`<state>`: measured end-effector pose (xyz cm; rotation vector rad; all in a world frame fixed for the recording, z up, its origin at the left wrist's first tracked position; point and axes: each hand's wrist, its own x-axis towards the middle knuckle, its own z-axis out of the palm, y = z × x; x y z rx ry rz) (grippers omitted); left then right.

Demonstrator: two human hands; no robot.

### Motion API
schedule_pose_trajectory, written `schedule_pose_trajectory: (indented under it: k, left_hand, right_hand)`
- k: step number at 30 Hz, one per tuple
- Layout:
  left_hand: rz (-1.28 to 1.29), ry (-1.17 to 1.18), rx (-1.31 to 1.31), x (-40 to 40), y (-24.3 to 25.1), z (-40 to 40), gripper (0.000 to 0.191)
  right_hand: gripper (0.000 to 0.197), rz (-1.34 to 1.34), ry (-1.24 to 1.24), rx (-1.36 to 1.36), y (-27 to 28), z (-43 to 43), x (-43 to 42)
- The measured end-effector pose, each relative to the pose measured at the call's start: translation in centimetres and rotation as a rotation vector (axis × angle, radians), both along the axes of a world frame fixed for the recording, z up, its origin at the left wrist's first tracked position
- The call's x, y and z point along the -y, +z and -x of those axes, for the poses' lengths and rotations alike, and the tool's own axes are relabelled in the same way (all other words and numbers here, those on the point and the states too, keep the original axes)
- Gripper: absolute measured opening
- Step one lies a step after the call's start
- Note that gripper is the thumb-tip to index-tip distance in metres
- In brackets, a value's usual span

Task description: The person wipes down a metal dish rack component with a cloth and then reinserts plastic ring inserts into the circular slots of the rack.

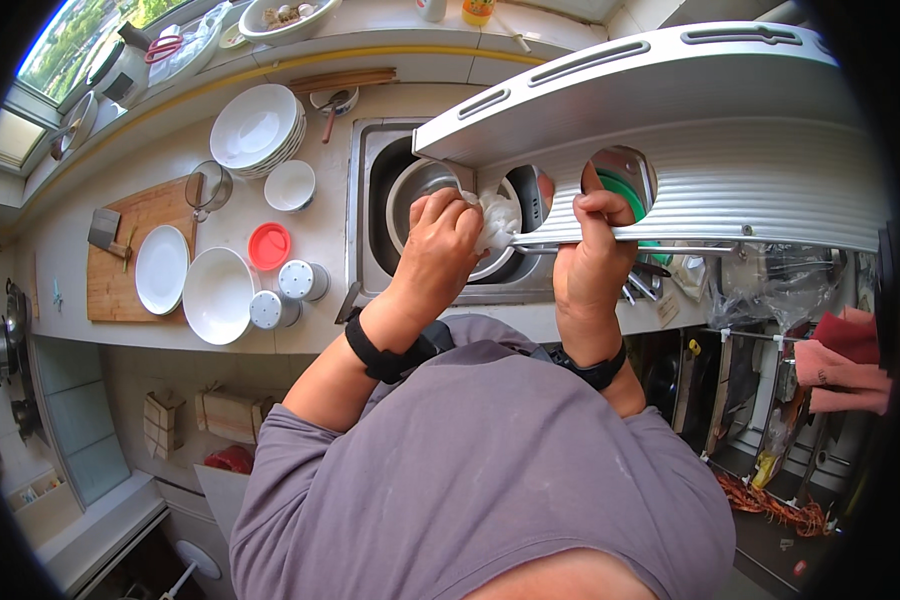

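A long aluminium kitchen rack [765, 180] with ribbed metal, slots and round holes is held up over the right part of the sink. My right hand [592, 259] grips its near edge at one of the holes, fingers hooked through the opening. In my left hand [441, 251] is a crumpled white cloth or tissue [499, 219], pressed against the rack's left end. Below sits a round stainless steel basin [400, 202] inside the sink [359, 225]; the rack hides part of both. Something green [624, 192] shows through the larger hole.
Left of the sink stand stacked white plates [255, 124], a white bowl [290, 186], a larger bowl [217, 296], a red lid [269, 246] and two shaker jars [304, 280]. A cleaver [104, 227] lies on a wooden cutting board [120, 289]. Pink cloths [840, 375] hang at right.
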<state>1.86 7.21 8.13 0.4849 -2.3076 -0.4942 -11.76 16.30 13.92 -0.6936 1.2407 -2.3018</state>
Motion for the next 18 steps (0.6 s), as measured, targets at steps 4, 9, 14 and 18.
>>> schedule_pose_trajectory:
  k: [4,9,14,18]
  left_hand:
    - [-0.012,0.024,-0.010,0.0,-0.2,0.1,0.039]
    - [-0.138,-0.039,-0.098,0.4,-0.3,0.2,0.036]
    - [-0.705,-0.165,-0.048,0.8,0.5,-1.2,0.033]
    - [-1.137,-0.123,-0.433,2.5,-0.2,-3.0,0.030]
  right_hand:
    - [0.014,-0.002,-0.004,-0.017,-0.2,-0.1,0.0]
    - [0.016,-0.001,-0.017,-0.104,-1.1,0.4,-0.2]
    - [0.018,0.026,-0.035,-0.216,-0.6,0.7,0.3]
    - [0.018,0.096,-0.014,-0.189,-0.2,1.2,0.5]
